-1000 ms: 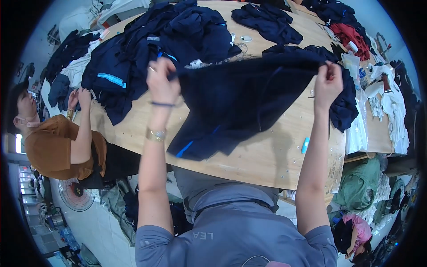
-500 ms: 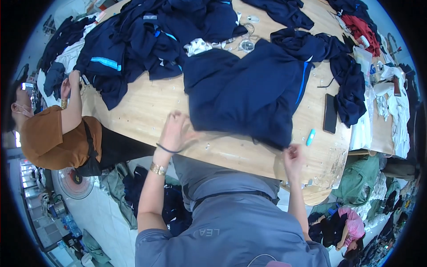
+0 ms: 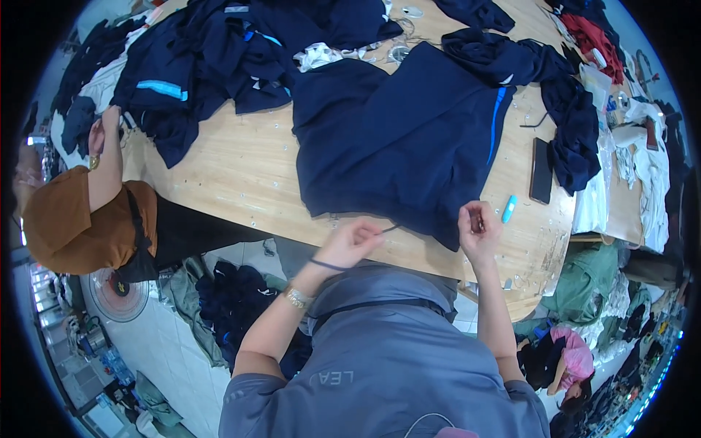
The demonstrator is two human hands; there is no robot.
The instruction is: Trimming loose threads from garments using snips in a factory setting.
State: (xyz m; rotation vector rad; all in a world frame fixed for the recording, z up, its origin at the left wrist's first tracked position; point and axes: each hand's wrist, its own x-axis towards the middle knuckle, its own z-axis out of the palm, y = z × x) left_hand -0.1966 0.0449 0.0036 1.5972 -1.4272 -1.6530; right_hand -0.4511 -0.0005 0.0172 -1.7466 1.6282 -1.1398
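Navy garment [image 3: 398, 139] now lies flat mid-frame on the surface [image 3: 241, 175], no longer held up; left hand [image 3: 355, 241] and right hand [image 3: 476, 232] pinch its lower hem

A navy garment [image 3: 398, 139] with a bright blue stripe is spread on the pale wooden tabletop [image 3: 234, 175]; a light blue marker [image 3: 509, 209] lies beside it.

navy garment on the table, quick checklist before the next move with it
1. Navy garment spread flat on wooden table: ok.
2. Left hand at the near hem, pinching a thin dark cord: ok.
3. Right hand grip on the hem: cannot tell, fingers curled beside the edge.
4. Blue marker off the garment: ok.
5. Black phone off the garment: ok.
6. Far edge free of the clothing pile: not ok, they overlap.
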